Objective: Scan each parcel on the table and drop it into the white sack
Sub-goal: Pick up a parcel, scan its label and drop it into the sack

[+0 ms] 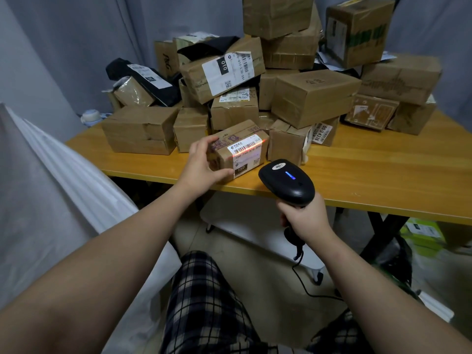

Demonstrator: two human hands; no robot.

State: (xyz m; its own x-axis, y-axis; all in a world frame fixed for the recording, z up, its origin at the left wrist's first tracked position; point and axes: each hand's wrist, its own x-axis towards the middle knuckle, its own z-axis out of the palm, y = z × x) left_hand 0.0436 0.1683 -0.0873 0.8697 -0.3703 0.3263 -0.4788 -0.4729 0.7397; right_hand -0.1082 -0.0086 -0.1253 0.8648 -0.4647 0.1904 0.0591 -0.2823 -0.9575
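**Yellow table point(383, 180) crowded, one parcel under the beam**

Backed by grey curtains point(76, 47) and stacked high across the far half with brown cardboard boxes point(314, 98) and a few black mailers point(143, 75).

At the near edge, gripping a small parcel point(237, 152) with the left hand point(201, 162): fingers curled over its left end, thumb along the front, label point(246, 153) turned up. Holding a black corded scanner point(287, 181) in the right hand point(304, 218), fist wrapped round the handle just off the table's edge, nose aimed at the parcel. Red scan line across the label's barcode, blue light lit on the scanner's back.

To the left, below table level, the white sack point(51, 175), with its contents hidden, so no telling how many are already dropped in.

Judging by the heap, far from finished, with nearly a whole pile left to scan. For this parcel, scanning in hand; drop into the sack not yet done.
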